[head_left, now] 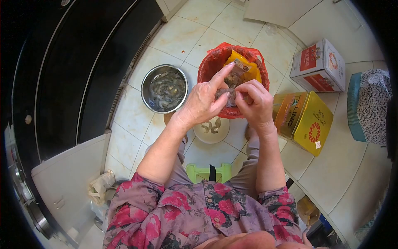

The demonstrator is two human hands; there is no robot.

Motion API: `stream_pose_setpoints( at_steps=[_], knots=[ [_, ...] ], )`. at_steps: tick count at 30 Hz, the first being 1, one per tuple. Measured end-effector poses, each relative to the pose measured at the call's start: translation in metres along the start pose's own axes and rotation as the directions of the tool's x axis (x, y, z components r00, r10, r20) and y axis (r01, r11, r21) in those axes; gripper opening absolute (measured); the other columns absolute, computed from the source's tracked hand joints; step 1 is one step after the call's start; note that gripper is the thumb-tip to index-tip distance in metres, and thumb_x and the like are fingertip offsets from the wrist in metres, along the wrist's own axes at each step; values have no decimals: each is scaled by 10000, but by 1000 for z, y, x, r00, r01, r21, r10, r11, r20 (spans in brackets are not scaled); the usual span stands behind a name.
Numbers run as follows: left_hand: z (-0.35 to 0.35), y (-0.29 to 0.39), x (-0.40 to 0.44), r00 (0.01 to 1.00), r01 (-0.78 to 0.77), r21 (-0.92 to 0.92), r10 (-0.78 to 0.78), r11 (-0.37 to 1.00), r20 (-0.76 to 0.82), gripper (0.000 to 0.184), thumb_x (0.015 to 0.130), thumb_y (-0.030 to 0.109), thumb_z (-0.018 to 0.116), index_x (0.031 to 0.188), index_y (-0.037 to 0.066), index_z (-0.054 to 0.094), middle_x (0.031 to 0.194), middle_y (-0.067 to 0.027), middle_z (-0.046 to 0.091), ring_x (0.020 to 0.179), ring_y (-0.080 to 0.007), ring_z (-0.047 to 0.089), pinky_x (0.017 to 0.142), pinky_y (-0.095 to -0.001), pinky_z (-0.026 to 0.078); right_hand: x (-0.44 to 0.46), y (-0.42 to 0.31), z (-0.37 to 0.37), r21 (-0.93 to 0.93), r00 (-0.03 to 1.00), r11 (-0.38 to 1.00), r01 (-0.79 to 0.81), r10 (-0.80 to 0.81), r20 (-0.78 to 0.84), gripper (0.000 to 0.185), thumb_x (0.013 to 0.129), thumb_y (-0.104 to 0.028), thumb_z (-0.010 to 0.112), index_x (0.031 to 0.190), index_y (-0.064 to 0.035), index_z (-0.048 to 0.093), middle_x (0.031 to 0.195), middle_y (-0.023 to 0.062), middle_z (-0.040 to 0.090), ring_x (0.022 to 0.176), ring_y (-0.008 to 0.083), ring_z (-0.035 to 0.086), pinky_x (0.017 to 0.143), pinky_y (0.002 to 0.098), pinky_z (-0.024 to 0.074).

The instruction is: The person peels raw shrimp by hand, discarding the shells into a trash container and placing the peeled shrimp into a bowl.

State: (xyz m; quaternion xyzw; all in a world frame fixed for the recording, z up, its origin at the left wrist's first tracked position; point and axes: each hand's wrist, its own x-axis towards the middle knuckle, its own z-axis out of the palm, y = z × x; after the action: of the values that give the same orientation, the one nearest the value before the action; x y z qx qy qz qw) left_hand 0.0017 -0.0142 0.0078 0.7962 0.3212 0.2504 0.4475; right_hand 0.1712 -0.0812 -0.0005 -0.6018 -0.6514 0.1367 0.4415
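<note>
Over a bin lined with a red bag (204, 68), my left hand (207, 97) and my right hand (256, 101) meet at a small greyish shrimp (226, 92). The left thumb presses on it while the left index finger points outward. My right thumb and fingertips pinch its other end. Inside the bin lie a yellow packet (248, 68) and brownish scraps. A steel bowl (144, 89) full of grey shrimp stands left of the bin. Below my hands, a white bowl (211, 139) holds several shrimp.
A green stool (226, 171) is beneath me. On the right are a yellow tin (317, 124), a red and white box (317, 66) and a patterned bag (373, 106). Dark cabinet fronts (103, 62) line the left; a cloth bag (101, 186) lies at lower left.
</note>
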Motion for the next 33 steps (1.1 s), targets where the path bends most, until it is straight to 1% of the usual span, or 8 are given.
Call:
stream_pose_setpoints(
  at_steps=[4, 6, 12, 16, 22, 24, 27, 33],
  knots=[
    [0, -1, 1, 1000, 15, -126, -17, 992, -11, 716, 832, 20, 578, 1483, 109, 294, 815, -99, 671, 766, -227, 669, 744, -330, 512, 0, -4, -5, 73, 995, 992, -102, 102, 3, 122, 744, 2, 681, 854, -30, 639, 794, 74, 614, 717, 222, 617, 630, 328, 514],
    [0, -3, 1, 1000, 9, -305, -17, 952, -23, 666, 876, 8, 541, 1487, 83, 288, 825, -60, 647, 796, -130, 623, 767, -281, 491, 2, -5, -5, 126, 984, 976, -177, 177, 15, 125, 768, -8, 682, 886, -25, 648, 811, 74, 621, 718, 205, 617, 627, 318, 515],
    [-4, 4, 0, 989, 137, -712, -135, 688, 60, 600, 939, 24, 501, 1491, 45, 268, 855, -7, 585, 805, -70, 547, 746, -220, 465, 6, -7, 8, 333, 987, 933, -136, 155, -31, 238, 801, -37, 693, 1035, -11, 654, 917, 97, 657, 769, 187, 639, 659, 283, 519],
    [-1, -1, 1, 988, 140, -730, -145, 669, 57, 581, 941, 31, 512, 1480, 43, 296, 835, 8, 565, 779, -55, 529, 729, -204, 457, 0, -2, 12, 388, 983, 903, -182, 175, 54, 191, 801, -34, 683, 988, -5, 660, 874, 103, 661, 748, 194, 647, 667, 286, 516],
    [6, -6, 0, 998, 42, -346, -53, 937, -24, 375, 919, 38, 546, 1293, 15, 547, 923, -65, 673, 801, -127, 623, 719, -263, 499, -1, -1, 14, 259, 976, 941, -219, 214, 49, 115, 792, -41, 675, 901, -9, 660, 767, 108, 632, 637, 203, 622, 592, 304, 494],
    [7, -9, -1, 998, -37, -17, 36, 999, -52, 269, 892, 47, 566, 1151, 7, 627, 951, -151, 693, 812, -243, 678, 715, -326, 521, -1, -1, 14, 229, 972, 944, -236, 233, 43, 101, 786, -43, 676, 880, -11, 658, 755, 109, 625, 612, 206, 614, 571, 308, 488],
    [5, -8, -1, 999, -24, 117, 26, 993, -22, 195, 876, 67, 577, 1045, -2, 646, 918, -191, 671, 804, -335, 663, 699, -368, 523, -2, -4, 18, 80, 987, 984, -159, 159, 2, 85, 762, -36, 678, 843, -17, 659, 734, 112, 616, 590, 233, 607, 559, 324, 494],
    [5, -9, -1, 1000, 15, 214, -12, 977, -11, 146, 880, 87, 574, 966, -9, 642, 865, -203, 657, 802, -378, 638, 676, -394, 509, -1, -2, 27, -131, 998, 991, -14, 5, -66, 81, 738, -28, 679, 817, -32, 666, 710, 122, 601, 613, 279, 606, 576, 364, 506]
  ],
)
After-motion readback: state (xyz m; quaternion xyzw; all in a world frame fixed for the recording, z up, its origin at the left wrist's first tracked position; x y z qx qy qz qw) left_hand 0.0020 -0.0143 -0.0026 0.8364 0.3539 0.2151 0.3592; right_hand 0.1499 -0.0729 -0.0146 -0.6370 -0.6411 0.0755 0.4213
